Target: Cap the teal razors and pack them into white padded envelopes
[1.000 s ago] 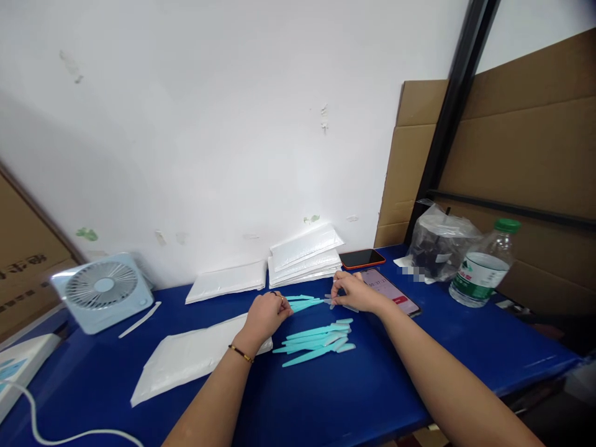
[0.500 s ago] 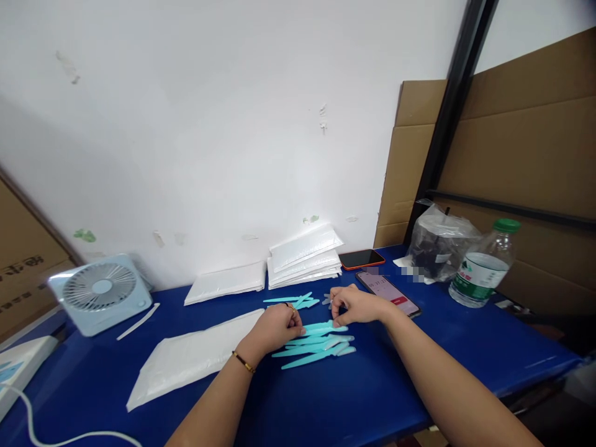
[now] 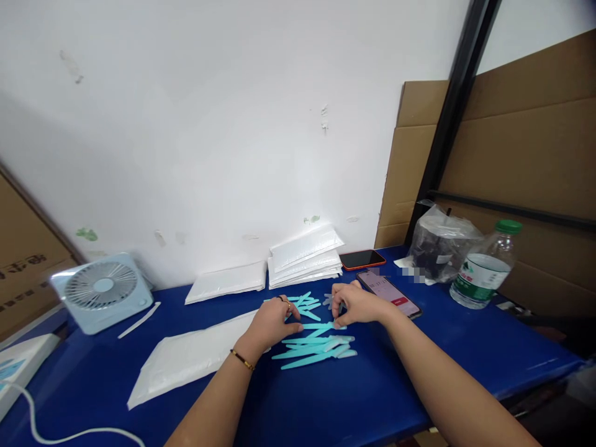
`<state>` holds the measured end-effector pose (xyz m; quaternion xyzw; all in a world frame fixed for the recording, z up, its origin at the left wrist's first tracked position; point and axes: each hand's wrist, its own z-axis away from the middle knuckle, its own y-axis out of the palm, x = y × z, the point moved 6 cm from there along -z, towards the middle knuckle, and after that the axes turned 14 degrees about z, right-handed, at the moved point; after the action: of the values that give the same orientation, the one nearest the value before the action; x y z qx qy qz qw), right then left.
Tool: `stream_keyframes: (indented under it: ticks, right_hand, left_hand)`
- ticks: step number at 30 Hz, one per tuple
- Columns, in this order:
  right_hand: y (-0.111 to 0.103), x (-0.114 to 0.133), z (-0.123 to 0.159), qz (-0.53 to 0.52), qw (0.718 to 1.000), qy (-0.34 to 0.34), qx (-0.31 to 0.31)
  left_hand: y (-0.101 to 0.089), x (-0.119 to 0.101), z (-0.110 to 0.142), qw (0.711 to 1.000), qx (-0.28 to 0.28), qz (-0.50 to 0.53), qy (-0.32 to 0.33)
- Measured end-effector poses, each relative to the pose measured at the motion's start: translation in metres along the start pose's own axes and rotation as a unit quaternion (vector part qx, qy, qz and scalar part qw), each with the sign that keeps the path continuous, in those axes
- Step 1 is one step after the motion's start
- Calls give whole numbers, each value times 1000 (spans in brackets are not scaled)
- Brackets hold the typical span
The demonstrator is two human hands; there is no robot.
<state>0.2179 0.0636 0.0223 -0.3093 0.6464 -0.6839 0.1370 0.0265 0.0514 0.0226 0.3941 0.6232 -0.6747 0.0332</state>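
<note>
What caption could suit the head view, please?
Left hand and right hand at slim turquoise razor-like tools, near a white padded envelope on a blue table.

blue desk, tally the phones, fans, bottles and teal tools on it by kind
phones: 2
fan: 1
bottle: 1
teal tools: at least 6, overlapping too much for an exact count
total: at least 10

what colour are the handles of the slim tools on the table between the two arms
Turquoise; the handles show best in the head view, the only one.
</note>
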Motion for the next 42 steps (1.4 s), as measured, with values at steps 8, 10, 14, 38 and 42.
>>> stream_keyframes:
  ticks: [8,10,14,38,42]
  right_hand:
    - [-6,-7,-3,35,998,27,-55]
    - [-17,-16,1,45,992,68,-101]
    - [-16,-19,3,48,994,63,-81]
    - [-14,0,7,-20,1000,3,-7]
    - [0,17,5,-32,997,-60,47]
  left_hand:
    - [-5,14,-4,998,-22,-31,-42]
    - [-17,22,-4,995,-72,-31,-60]
    - [-22,23,-2,994,-92,-8,-55]
    - [0,-1,3,999,34,0,-10]
    - [14,-8,8,996,90,25,-5]
